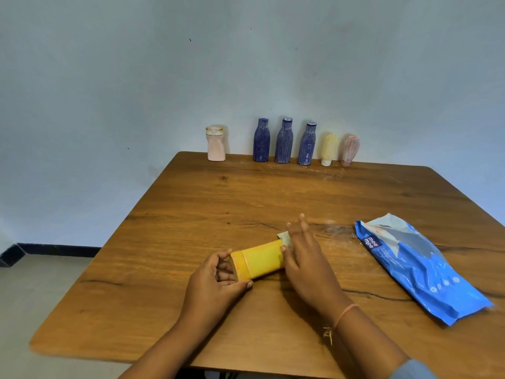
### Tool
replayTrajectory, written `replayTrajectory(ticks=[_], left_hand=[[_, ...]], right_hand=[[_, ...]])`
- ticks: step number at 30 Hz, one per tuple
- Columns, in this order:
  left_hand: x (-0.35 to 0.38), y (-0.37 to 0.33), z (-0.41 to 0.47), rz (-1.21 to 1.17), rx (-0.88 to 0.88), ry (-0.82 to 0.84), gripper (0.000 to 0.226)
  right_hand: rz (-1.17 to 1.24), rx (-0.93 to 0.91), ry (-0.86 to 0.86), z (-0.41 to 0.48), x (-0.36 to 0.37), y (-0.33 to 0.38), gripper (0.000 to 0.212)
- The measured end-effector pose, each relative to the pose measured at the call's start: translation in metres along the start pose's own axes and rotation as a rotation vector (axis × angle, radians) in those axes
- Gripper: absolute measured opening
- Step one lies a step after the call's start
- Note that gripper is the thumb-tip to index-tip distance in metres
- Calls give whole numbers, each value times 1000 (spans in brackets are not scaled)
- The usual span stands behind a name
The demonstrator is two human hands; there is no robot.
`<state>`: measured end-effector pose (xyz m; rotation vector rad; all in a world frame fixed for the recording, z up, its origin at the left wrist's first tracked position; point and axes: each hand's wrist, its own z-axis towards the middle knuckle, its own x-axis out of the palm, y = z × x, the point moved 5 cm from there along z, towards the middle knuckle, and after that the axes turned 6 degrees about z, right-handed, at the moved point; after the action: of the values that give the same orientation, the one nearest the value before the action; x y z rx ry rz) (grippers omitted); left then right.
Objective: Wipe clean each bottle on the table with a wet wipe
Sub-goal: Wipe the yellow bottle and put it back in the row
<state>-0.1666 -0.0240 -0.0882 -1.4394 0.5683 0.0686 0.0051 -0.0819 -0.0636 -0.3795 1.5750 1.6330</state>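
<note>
7 bottles share the wooden table [191,203]: a row of 6 [284,143] stands along its far edge, and a yellow bottle [259,259] lies on its side near the front, left of the blue wet-wipe pack [426,269]. The left hand [216,280] curls round its cap end; the right hand [308,258], fingers straight, presses a wet wipe [284,236] to its base end. It looks like light, stiff, smooth plastic, probably slippery once damp, so the cap end seems the surest hold.
</note>
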Motion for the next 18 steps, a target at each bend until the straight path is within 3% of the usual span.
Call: replayTrajectory(ticks=[3, 7, 12, 16, 18], left_hand=[[0, -1, 0, 2, 6, -5, 67], [0, 1, 1, -6, -2, 7, 63], [0, 3, -1, -5, -13, 8, 45], [1, 2, 1, -45, -16, 14, 63], [2, 5, 3, -55, -26, 12, 67]], right_hand=[[-76, 11, -101, -3, 2, -5, 49], [-173, -131, 25, -17, 38, 22, 57], [-361, -328, 53, -31, 59, 53, 55], [-459, -213, -3, -15, 30, 19, 50], [-385, -111, -20, -5, 11, 1, 50]])
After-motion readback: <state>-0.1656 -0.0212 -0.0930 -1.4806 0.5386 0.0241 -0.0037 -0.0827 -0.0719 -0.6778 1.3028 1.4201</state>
